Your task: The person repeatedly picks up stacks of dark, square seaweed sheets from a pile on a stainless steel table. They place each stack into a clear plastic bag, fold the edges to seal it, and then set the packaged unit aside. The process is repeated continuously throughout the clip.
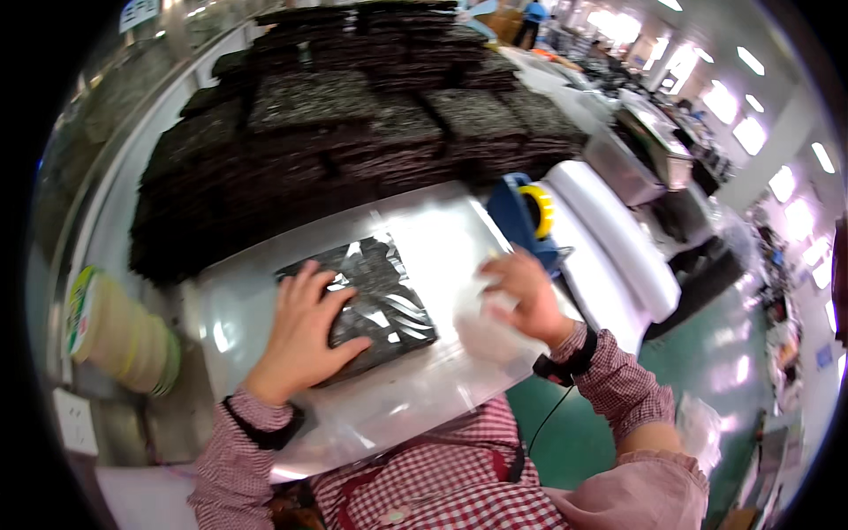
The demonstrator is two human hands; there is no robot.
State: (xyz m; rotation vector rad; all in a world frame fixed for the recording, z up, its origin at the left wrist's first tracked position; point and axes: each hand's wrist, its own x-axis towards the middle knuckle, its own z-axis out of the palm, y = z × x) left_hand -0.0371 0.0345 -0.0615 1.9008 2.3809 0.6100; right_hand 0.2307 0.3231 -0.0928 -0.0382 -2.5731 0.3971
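My left hand (305, 331) lies spread, fingers apart, on the left part of a dark, square pack of what looks like dried seaweed sheets (387, 291). Shiny clear film covers the pack, which rests on a glossy, pale work surface (245, 364). To the right of the pack my right hand (520, 291) is raised over the surface, near the tape dispenser. Its fingers are curled and blurred by motion; whether something small is between them cannot be told.
Tall stacks of dark sheets (318, 106) stand behind the surface. At the right are a blue tape dispenser (513, 205) with yellow tape (543, 212), a white roll (616, 245) and a plastic bin (616, 165). A ribbed, pale stack of cups or tubs (126, 338) lies left.
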